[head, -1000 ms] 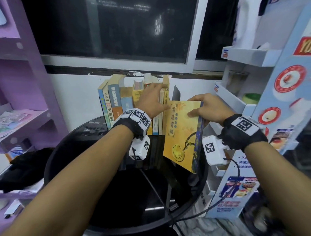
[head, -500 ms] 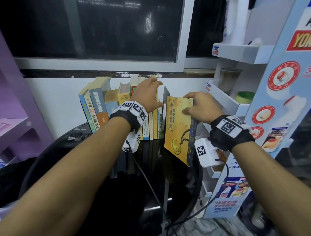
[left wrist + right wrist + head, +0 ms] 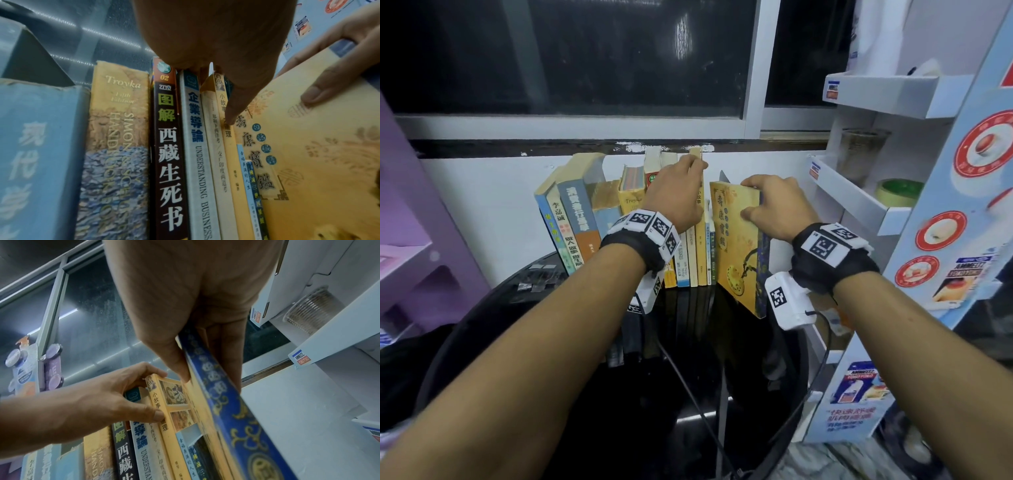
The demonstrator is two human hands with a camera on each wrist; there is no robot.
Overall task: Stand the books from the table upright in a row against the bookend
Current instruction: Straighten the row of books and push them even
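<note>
Head view: row of books upright on black table, spines outward.
Left hand: fingers curled over the row's right-end books, bracing them.
Right hand: pinching yellow book at its top, tilted just beside the row.
Bookend: cannot tell.

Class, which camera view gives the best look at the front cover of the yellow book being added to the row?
The head view: the yellow book shows nearly its whole cover, gripped by the right hand. The left wrist view shows only part of it close up; the right wrist view shows mainly its blue spine.
</note>
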